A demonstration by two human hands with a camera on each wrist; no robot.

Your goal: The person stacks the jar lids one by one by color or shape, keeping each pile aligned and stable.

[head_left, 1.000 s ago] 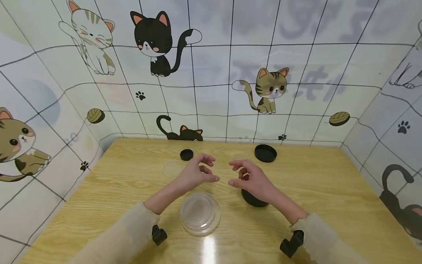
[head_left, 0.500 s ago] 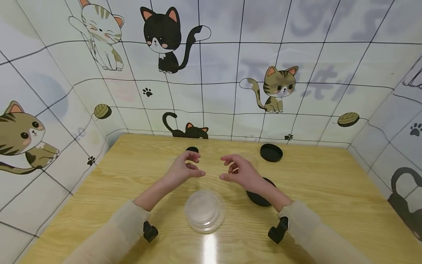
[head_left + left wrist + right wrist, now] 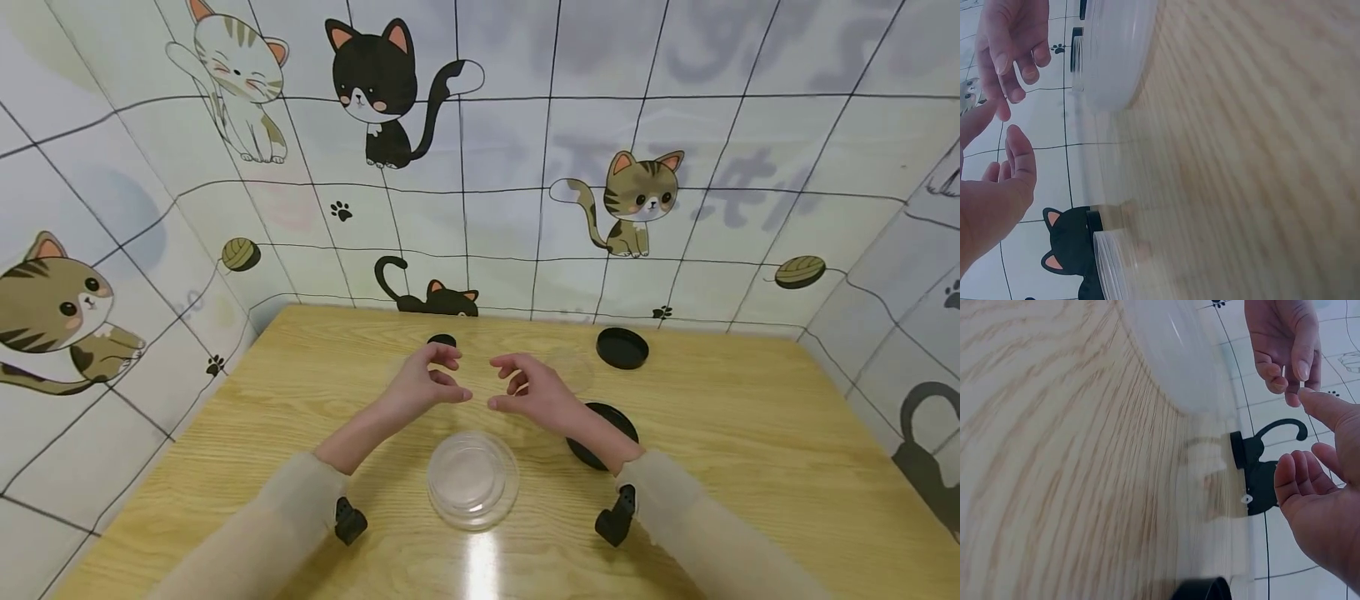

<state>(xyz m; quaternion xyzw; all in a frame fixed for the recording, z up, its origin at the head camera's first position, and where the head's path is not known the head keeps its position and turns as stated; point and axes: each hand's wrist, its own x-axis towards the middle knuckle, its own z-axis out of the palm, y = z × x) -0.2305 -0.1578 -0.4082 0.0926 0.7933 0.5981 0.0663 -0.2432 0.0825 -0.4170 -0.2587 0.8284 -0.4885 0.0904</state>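
Observation:
My left hand (image 3: 420, 383) is raised over the table with fingers loosely curved and nothing in it. Facing it across a narrow gap, my right hand (image 3: 534, 396) has the same loose curve and is bare too. Nearer me, below the gap, stands a clear round plastic container (image 3: 471, 479) with stepped rings. A black round lid or shallow dish (image 3: 617, 419) lies partly behind my right wrist. Past my left fingers shows the edge of a small black disc (image 3: 442, 340). The left wrist view also has a ridged clear piece (image 3: 1109, 265) at its bottom.
A black shallow round lid (image 3: 622, 347) lies at the table's back right. A faint clear disc (image 3: 572, 371) lies near it, beyond my right hand. The wooden table (image 3: 750, 433) ends against a wall covering (image 3: 502, 217) printed with cats.
Both hands have drifted left over the table, uncovering more of the black lid by my right wrist. The left hand now partly hides the small black disc. The view has shifted slightly.

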